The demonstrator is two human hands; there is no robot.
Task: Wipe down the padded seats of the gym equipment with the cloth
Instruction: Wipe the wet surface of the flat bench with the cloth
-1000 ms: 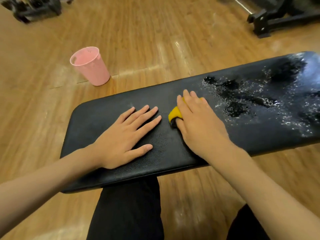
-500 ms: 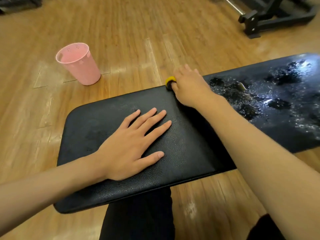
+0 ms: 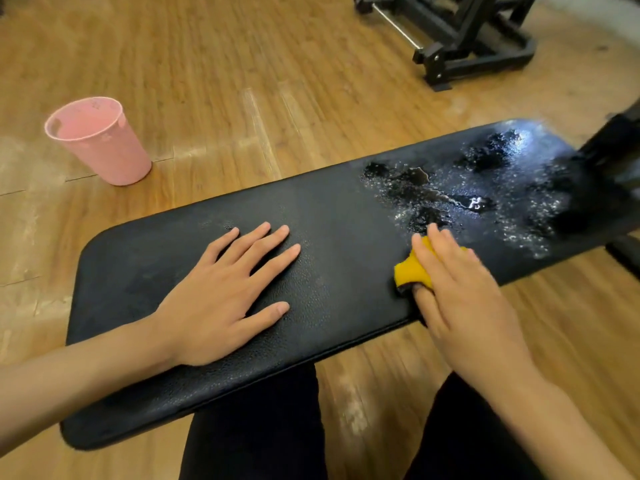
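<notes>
1. The long black padded seat runs from low on the left to high on the right; its left end has round corners, and its right end goes under a black bar at the side of the view
2. The near edge of the seat sits just above the person's legs in black trousers; past the far edge there is bare wood floor
3. A pink cup stands upright on the floor past the far left corner, apart from the seat; a black machine frame stands far back on the right, well apart from the seat
4. The right half of the seat is shiny with a wet patch of drops and little puddles; the left half looks dull, with open room between the two hands
5. The left hand lies flat on the left half, palm down; its fingers are straight and spread wide, and it holds nothing
6. The right hand is close to the near edge; its fingers lie over the yellow cloth and its thumb tucks in beside it, so it holds the cloth down on the seat
7. The cloth is bunched up and peeks out on the left of the fingers; it sits right at the near side of the wet patch
</notes>
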